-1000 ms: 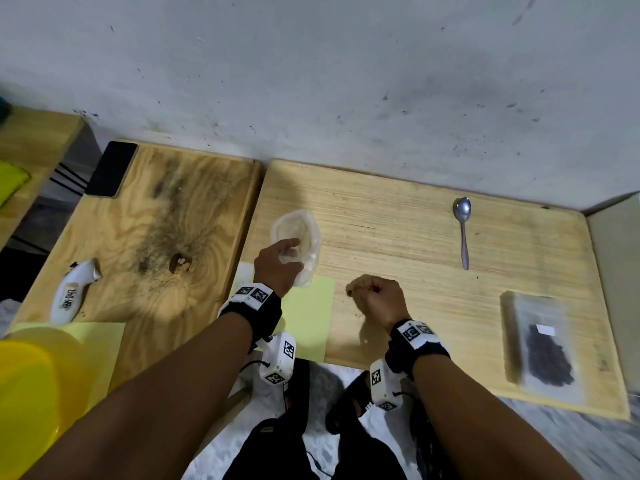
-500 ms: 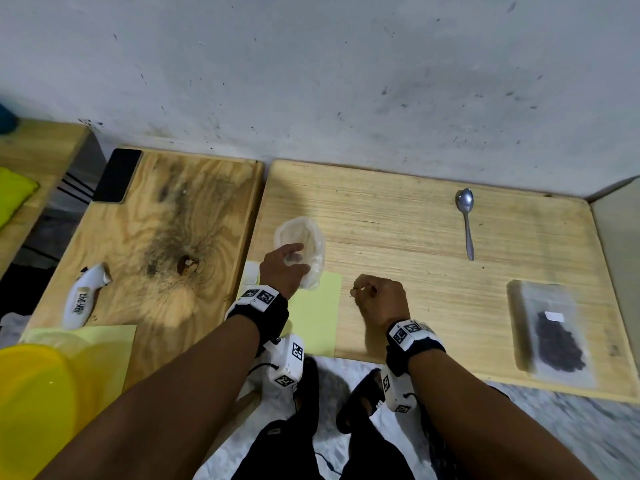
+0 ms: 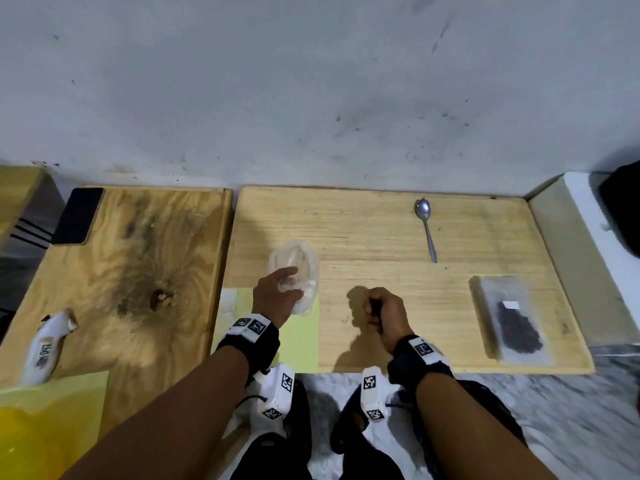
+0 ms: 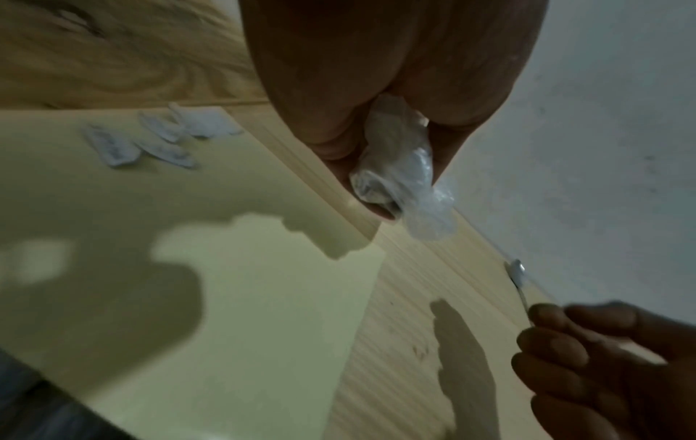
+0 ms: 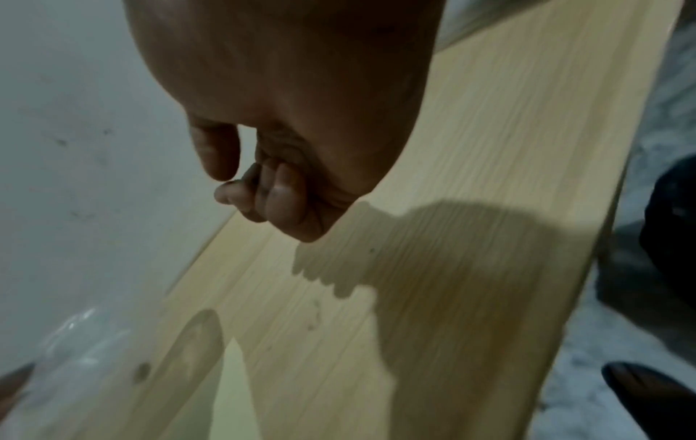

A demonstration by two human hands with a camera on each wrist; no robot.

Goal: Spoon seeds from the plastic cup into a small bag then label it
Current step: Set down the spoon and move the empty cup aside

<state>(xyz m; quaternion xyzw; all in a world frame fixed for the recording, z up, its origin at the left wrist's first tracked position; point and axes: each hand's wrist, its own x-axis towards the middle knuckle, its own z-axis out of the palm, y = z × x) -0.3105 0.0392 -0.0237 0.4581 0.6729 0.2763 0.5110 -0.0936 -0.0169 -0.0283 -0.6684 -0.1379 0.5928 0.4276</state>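
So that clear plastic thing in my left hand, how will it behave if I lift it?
The clear plastic looks thin and crumpled where the left hand grips it, so it will probably flop and crush. It looks empty, so it is likely very light. Its glossy film may slip.

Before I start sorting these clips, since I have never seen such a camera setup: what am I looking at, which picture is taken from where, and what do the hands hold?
This is a person at work, not a machine. One camera on the head looks down at both arms; one on each wrist looks along that hand.

The left hand grips a crumpled clear plastic cup; the left wrist view shows the fingers curled round it. The right hand is curled into a fist; I cannot tell whether it pinches anything.

On the pale wooden board lie a metal spoon, a clear bag of dark seeds with a small white label, and a pale yellow paper sheet carrying small white stickers.
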